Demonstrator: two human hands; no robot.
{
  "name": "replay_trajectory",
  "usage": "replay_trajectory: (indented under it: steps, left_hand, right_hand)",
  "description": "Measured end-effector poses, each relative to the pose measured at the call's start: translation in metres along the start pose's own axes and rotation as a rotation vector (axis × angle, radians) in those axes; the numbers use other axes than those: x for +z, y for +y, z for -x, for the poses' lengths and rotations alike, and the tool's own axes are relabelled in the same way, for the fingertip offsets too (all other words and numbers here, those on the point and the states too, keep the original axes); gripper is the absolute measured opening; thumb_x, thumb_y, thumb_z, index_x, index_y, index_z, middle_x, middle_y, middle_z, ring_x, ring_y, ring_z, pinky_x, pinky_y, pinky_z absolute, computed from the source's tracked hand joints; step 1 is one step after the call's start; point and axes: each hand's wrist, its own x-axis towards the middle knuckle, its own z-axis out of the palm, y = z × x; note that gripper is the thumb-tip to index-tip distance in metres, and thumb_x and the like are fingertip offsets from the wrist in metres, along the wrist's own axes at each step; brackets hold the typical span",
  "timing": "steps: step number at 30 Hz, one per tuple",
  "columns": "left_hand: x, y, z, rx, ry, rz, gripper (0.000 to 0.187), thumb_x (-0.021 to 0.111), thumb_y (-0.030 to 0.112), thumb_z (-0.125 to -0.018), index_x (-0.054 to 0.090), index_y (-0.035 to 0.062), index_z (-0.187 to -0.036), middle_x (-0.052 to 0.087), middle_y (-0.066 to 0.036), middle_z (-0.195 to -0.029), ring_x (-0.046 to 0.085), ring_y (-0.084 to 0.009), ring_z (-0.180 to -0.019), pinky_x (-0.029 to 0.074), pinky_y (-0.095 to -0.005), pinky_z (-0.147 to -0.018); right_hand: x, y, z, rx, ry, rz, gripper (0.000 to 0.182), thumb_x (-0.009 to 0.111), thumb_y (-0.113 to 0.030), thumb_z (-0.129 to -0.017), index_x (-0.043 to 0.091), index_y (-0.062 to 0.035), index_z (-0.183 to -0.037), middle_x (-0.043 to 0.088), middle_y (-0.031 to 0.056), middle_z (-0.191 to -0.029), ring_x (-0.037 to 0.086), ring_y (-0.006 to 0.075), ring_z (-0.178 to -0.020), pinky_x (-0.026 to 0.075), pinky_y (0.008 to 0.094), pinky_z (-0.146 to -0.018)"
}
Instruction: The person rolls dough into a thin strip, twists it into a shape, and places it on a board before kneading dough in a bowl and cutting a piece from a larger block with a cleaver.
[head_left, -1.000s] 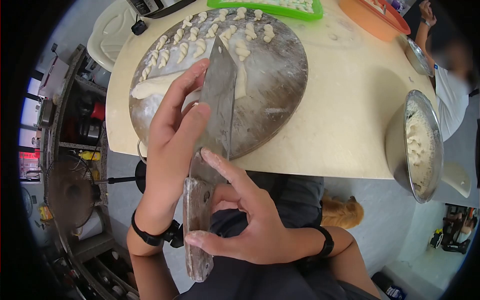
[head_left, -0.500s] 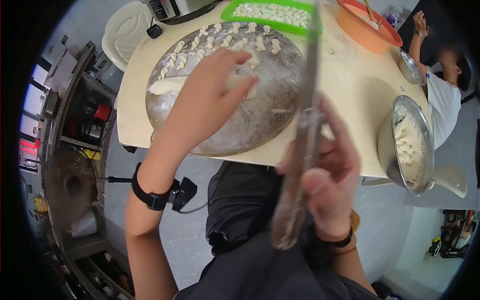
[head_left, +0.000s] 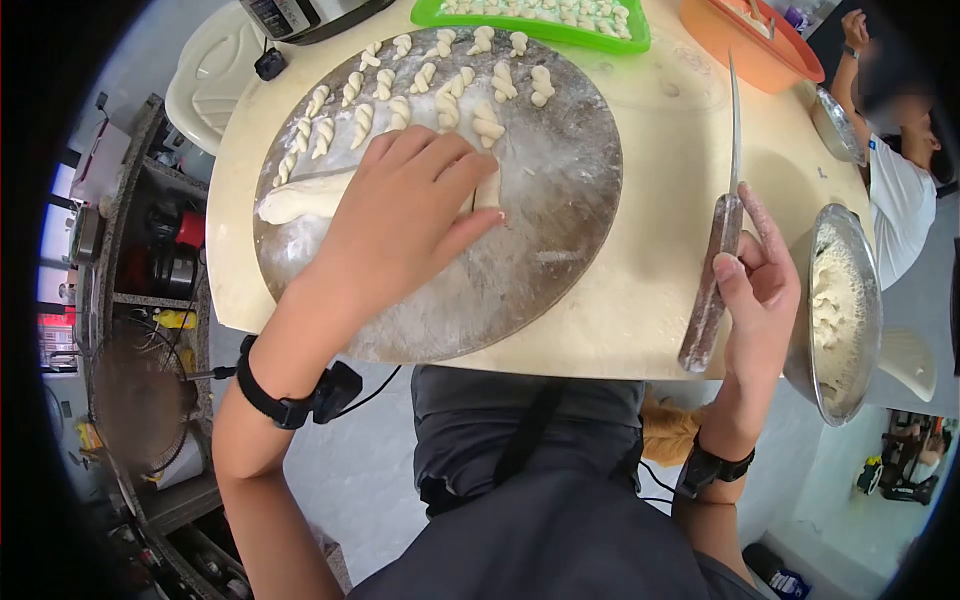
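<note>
A smooth dough roll [head_left: 305,198] lies across a floured round board [head_left: 570,215]. My left hand [head_left: 415,190] rests over its right part, fingers on the far side and thumb on the near side, hiding much of it. A dough end [head_left: 487,192] shows between thumb and fingertips. My right hand [head_left: 760,275] grips a knife [head_left: 718,275] by its brown, floury handle, right of the board; the blade points away from me. Several twisted dough pieces [head_left: 503,82] sit in rows along the board's far side.
Behind the board stand a green tray [head_left: 530,35] of small dough pieces and a cooker [head_left: 300,15]. An orange basin [head_left: 750,45] is at the far right. A metal bowl of flour [head_left: 835,310] stands near my right hand. Another person [head_left: 895,200] is at the right.
My right hand has moved right with the knife, away from my body and over the table's right side. My left hand has settled lower over the dough roll. The view has shifted slightly.
</note>
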Motion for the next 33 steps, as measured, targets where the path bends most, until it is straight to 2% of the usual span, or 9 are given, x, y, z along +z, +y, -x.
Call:
replay_trajectory:
  steps: [4,7,10,13,16,19,22,27,33]
  left_hand:
    - [0.001,-0.004,-0.003,-0.062,0.003,0.102,0.037,0.078,0.018,-0.093,0.068,0.0031,-0.125,0.069,-0.014,-0.119,0.061,-0.0364,-0.116,0.047,-0.0451,-0.102]
    - [-0.007,-0.005,-0.011,-0.143,-0.078,0.280,0.043,0.077,0.015,-0.092,0.066,0.0022,-0.132,0.068,-0.016,-0.122,0.060,-0.0376,-0.118,0.048,-0.0461,-0.104]
    - [-0.012,-0.006,-0.015,-0.047,-0.162,0.293,0.054,0.079,0.010,-0.088,0.063,0.0014,-0.139,0.066,-0.017,-0.128,0.059,-0.0387,-0.118,0.048,-0.0461,-0.104]
    - [-0.017,-0.007,-0.020,-0.108,-0.244,0.413,0.062,0.083,0.007,-0.083,0.064,0.0024,-0.141,0.063,-0.016,-0.129,0.058,-0.0383,-0.116,0.049,-0.0448,-0.103]
    - [-0.020,-0.009,-0.026,-0.184,-0.302,0.470,0.061,0.087,0.006,-0.078,0.067,0.0038,-0.136,0.062,-0.014,-0.127,0.058,-0.0372,-0.116,0.050,-0.0442,-0.101]
    - [-0.034,-0.013,-0.036,-0.183,-0.463,0.353,0.060,0.089,0.009,-0.073,0.070,0.0048,-0.130,0.061,-0.012,-0.124,0.057,-0.0358,-0.116,0.049,-0.0449,-0.101]
    - [-0.041,-0.012,-0.043,-0.108,-0.540,0.229,0.052,0.089,0.011,-0.071,0.070,0.0049,-0.119,0.061,-0.011,-0.123,0.057,-0.0349,-0.118,0.049,-0.0465,-0.102]
    - [-0.039,-0.003,-0.047,0.096,-0.458,0.063,0.043,0.085,0.008,-0.072,0.067,0.0042,-0.111,0.059,-0.012,-0.119,0.057,-0.0351,-0.121,0.049,-0.0480,-0.102]
    - [-0.044,0.015,-0.048,0.147,-0.515,-0.061,0.045,0.082,0.004,-0.070,0.065,-0.0004,-0.112,0.059,-0.012,-0.115,0.057,-0.0366,-0.121,0.048,-0.0521,-0.108]
  right_hand:
    - [0.000,0.009,-0.012,0.049,0.087,0.039,0.071,0.074,0.001,-0.090,0.053,0.0044,-0.157,0.058,-0.0054,-0.085,0.053,0.0033,-0.076,0.040,0.0187,-0.071]
    - [0.000,0.010,-0.016,0.087,0.062,0.039,0.071,0.074,0.001,-0.090,0.054,0.0041,-0.157,0.058,-0.0048,-0.084,0.054,0.0038,-0.076,0.041,0.0190,-0.072]
    - [0.003,0.015,-0.016,0.101,0.061,0.100,0.073,0.074,0.002,-0.087,0.054,0.0028,-0.157,0.059,-0.0037,-0.084,0.055,0.0043,-0.076,0.042,0.0191,-0.072]
    - [0.005,0.014,-0.014,0.113,0.072,0.177,0.077,0.075,0.002,-0.084,0.054,0.0005,-0.158,0.059,-0.0035,-0.084,0.055,0.0046,-0.076,0.042,0.0194,-0.071]
    - [0.006,0.016,-0.014,0.124,0.105,0.210,0.079,0.075,0.002,-0.081,0.055,-0.0013,-0.157,0.057,-0.0036,-0.084,0.054,0.0048,-0.075,0.042,0.0195,-0.072]
    - [0.006,0.016,-0.012,0.157,0.142,0.244,0.079,0.075,0.002,-0.079,0.057,-0.0013,-0.156,0.058,-0.0032,-0.084,0.054,0.0053,-0.077,0.043,0.0203,-0.074]
    - [0.004,0.023,-0.011,0.126,0.137,0.233,0.080,0.076,0.002,-0.077,0.057,-0.0018,-0.155,0.058,-0.0029,-0.085,0.054,0.0060,-0.078,0.043,0.0210,-0.076]
    - [0.006,0.020,-0.012,0.152,0.127,0.327,0.080,0.077,0.000,-0.076,0.059,-0.0020,-0.154,0.058,-0.0032,-0.086,0.053,0.0070,-0.078,0.044,0.0220,-0.078]
    - [0.010,0.024,-0.011,0.104,0.100,0.409,0.080,0.079,-0.001,-0.075,0.061,-0.0035,-0.153,0.058,-0.0026,-0.085,0.051,0.0080,-0.078,0.045,0.0232,-0.077]
